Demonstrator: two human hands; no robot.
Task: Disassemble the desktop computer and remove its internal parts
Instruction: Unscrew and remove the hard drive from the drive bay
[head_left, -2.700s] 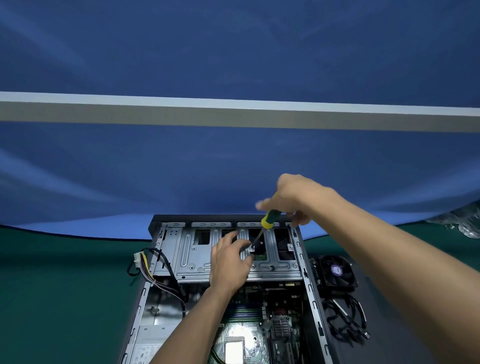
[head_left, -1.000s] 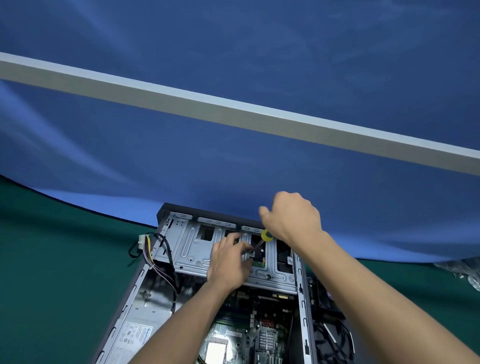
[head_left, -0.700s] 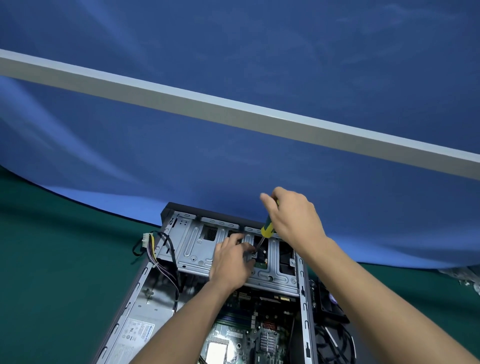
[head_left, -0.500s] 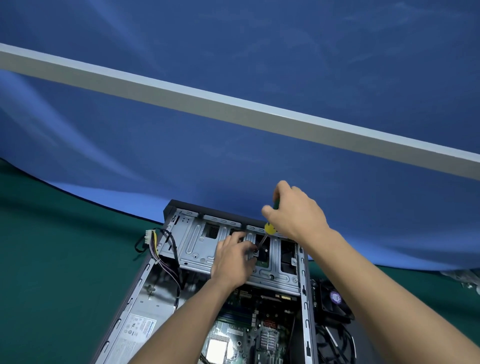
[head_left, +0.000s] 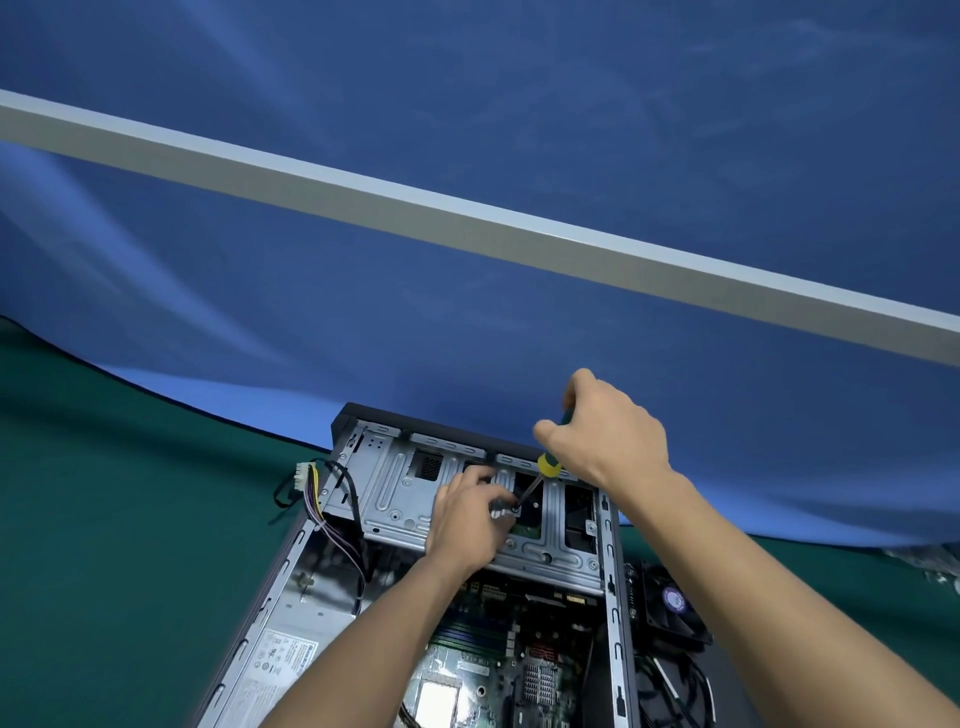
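The right hand (head_left: 605, 439) gripped the screwdriver (head_left: 546, 464), tip angled into the drive cage (head_left: 400, 499); the left hand (head_left: 470, 519) pinched at the tip, probably steadying it.

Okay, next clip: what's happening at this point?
A person is working on an open desktop case lying on a green table. The right hand grips a yellow and green screwdriver, tip down at the metal drive cage. The left hand pinches a small part beside the tip. A loose fan sits right of the case.
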